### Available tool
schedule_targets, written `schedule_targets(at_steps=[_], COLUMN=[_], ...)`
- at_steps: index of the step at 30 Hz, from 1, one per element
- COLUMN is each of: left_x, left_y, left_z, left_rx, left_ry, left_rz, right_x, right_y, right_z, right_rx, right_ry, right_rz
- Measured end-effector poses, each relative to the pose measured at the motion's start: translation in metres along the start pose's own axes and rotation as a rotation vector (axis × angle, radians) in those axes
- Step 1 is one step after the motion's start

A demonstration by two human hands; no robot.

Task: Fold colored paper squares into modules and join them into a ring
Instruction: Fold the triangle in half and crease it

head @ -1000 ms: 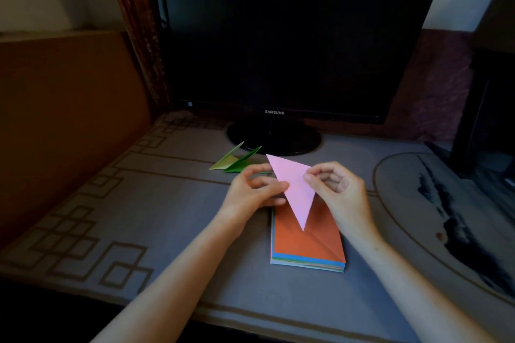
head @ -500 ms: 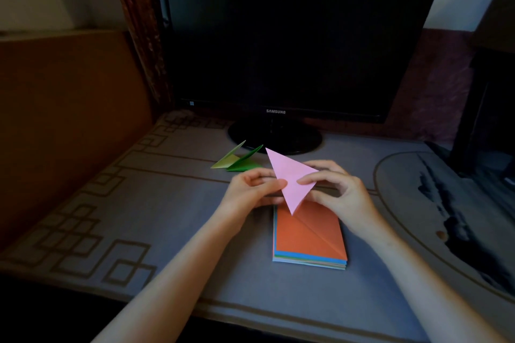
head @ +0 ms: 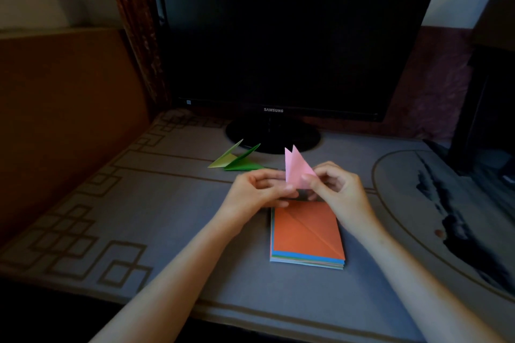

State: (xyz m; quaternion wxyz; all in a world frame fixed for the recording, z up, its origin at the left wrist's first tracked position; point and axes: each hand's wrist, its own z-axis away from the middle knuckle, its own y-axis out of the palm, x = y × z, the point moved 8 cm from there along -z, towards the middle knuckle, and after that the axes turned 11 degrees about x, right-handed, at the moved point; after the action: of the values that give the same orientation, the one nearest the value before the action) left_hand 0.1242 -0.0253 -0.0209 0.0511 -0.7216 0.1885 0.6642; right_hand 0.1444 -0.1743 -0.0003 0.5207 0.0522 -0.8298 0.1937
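A pink paper piece (head: pixel 296 167) is held in the air above the table, folded so that two points stick upward. My left hand (head: pixel 259 192) pinches its lower left edge and my right hand (head: pixel 338 189) pinches its lower right side. Just below my hands lies a stack of colored paper squares (head: pixel 306 234) with an orange sheet on top that shows a diagonal crease. Two folded modules, one pale yellow-green (head: pixel 224 159) and one darker green (head: pixel 243 161), lie on the table to the left behind my hands.
A black monitor (head: pixel 278 36) on a round stand (head: pixel 273 135) fills the back of the grey patterned table mat (head: pixel 111 217). A brown panel (head: pixel 64 120) walls the left side. Dark furniture (head: pixel 485 108) stands at the right.
The pink triangle pointed downward before. Both hands have folded it in half and turned it, so its two points now stand upward, and it looks smaller.
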Motion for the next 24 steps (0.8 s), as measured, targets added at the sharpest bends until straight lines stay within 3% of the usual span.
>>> schedule_targets(at_steps=[9,13,24], left_x=[-0.002,-0.003,-0.005], left_y=[-0.006,-0.005,-0.01], left_z=[0.0,-0.001,-0.001], left_rx=[-0.056,-0.057,-0.114], left_ry=[0.045,0.06,0.102], left_rz=[-0.14,-0.159,-0.041], right_x=[0.002,0.003,0.003], right_y=[0.009,0.015,0.027], right_z=[0.002,0.001,0.004], right_rx=[0.026,0.071,0.173], right_ry=[0.115,0.156,0.159], right_rz=[-0.221,-0.187,-0.235])
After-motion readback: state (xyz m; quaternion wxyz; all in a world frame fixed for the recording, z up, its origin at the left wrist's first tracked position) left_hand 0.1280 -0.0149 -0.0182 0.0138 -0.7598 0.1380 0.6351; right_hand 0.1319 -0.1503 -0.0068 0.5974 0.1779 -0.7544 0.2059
